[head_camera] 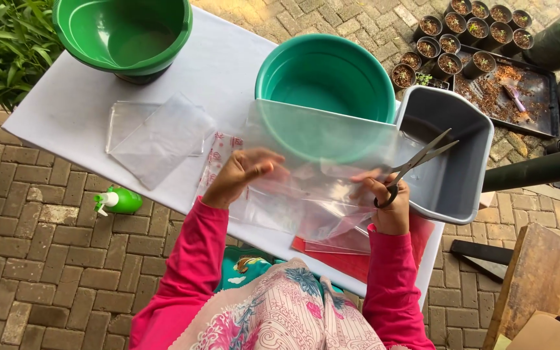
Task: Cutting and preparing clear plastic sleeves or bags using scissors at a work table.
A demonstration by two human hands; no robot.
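I hold a large clear plastic bag [319, 162] up over the white table [66, 116]. My left hand [238, 175] pinches its left edge. My right hand [390, 204] grips the bag's right edge and also has its fingers through the handles of grey scissors [416, 162], whose blades are parted and point up to the right. Both sleeves are pink. A red sheet [358, 259] lies on the table under the bag.
A teal basin [325, 71] and a green basin [124, 32] stand on the table, with a grey rectangular tub [448, 155] at its right end. Clear plastic sheets [157, 136] lie at left. On the brick ground are a green spray bottle [119, 201] and small pots on a black tray [487, 58].
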